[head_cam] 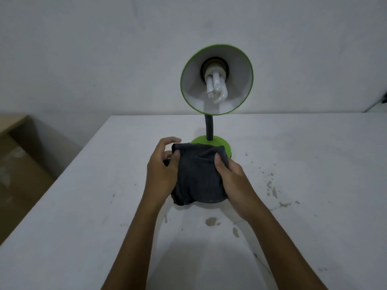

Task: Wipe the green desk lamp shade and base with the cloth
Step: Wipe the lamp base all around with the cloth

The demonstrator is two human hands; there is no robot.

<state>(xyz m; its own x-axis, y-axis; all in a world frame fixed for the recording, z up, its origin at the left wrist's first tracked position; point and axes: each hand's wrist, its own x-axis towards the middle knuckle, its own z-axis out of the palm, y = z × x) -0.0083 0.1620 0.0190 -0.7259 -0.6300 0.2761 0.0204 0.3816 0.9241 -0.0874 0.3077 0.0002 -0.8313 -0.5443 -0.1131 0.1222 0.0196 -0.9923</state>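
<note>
A green desk lamp stands on the white table, its shade (240,59) tilted toward me, showing a white inside and a white bulb (214,88). A dark bendy neck (209,127) runs down to the round green base (206,140). A dark grey cloth (199,176) hangs between my hands just in front of the base and covers its near part. My left hand (162,170) pinches the cloth's upper left corner with thumb and fingers. My right hand (232,176) grips the cloth's right side, thumb on top.
The white table (303,185) has stains and chipped spots to the right of and below the cloth. A cardboard box (18,164) sits on the floor past the table's left edge. A white wall is close behind the lamp.
</note>
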